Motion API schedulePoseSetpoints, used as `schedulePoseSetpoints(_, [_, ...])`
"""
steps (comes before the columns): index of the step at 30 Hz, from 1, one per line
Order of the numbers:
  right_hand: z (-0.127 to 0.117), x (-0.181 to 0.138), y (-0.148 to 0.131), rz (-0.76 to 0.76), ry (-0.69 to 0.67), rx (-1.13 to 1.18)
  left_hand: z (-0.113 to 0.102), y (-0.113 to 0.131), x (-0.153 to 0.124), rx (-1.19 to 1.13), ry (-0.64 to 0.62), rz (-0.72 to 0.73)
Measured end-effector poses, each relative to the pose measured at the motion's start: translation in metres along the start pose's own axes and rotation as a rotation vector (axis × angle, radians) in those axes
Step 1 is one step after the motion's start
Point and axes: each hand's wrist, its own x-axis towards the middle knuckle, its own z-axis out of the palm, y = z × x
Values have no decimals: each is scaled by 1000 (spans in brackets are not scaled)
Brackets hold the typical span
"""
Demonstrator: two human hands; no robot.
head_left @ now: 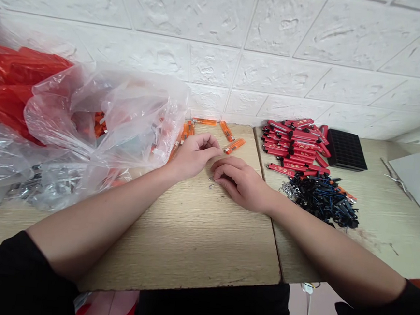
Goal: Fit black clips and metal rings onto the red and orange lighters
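My left hand [197,155] is over the middle of the table, fingers curled and thumb drawn in against them. Whatever its fingertips may hold is too small to make out. Close beside it on the right, my right hand [241,183] is closed in a pinch, its fingertips hiding anything between them. A few tiny shiny metal bits [211,186] lie on the wood just below the fingertips. Just beyond the hands is an orange see-through piece with a metal end, like a lighter [234,146]. A second orange piece [226,130] lies behind it.
Clear plastic bags [134,108] with orange pieces and a red bag [24,67] crowd the left. To the right are stacked red pieces with black ends [298,147], a black grid tray [347,149], a heap of black parts [328,201] and scissors [399,181]. A white wall [218,56] stands behind.
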Motion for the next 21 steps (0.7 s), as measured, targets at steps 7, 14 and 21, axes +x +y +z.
schedulePoseSetpoints(7, [7,3,6,-26,31,-20,1,0,0,-1,-1,-3])
schedulePoseSetpoints(14, [11,4,5,-2,17,-76,1,-1,1,-18,-9,-13])
schedulePoseSetpoints(21, [11,6,2,26,12,-44,2,1,0,-23,-6,-20])
